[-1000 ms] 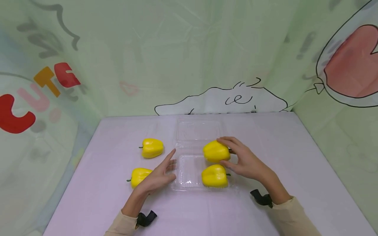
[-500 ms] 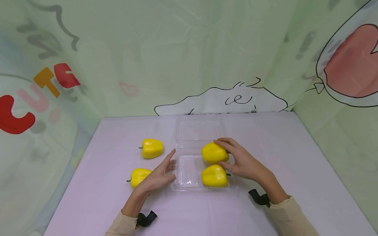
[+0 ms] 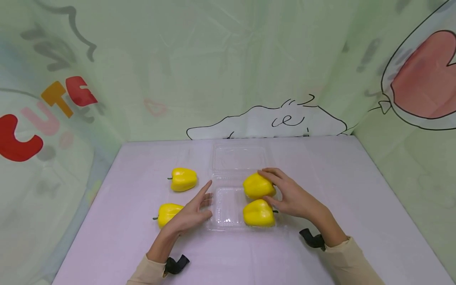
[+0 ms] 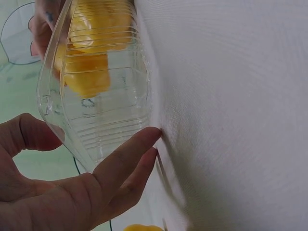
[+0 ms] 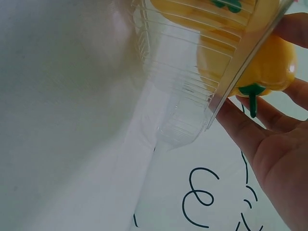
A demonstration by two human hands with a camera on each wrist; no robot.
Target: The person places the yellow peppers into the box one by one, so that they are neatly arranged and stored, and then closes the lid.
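Yellow and glossy, the held pepper (image 3: 258, 187) sits at the back right of the clear plastic box (image 3: 228, 206), close beside the front pepper (image 3: 259, 213). The right hand (image 3: 292, 194) grips it, fingers curled over the far side and thumb at the near side; whether it bears on the box floor I cannot tell. The left hand (image 3: 192, 213) is spread at the box's left wall, the thumb by the rim, gripping no pepper. To seat it well, I would lower it gently, keep its stem inside the rim, avoid nudging its neighbour, and loosen the fingers only once it sits steady. Light steadying from the left should suit such thin plastic.
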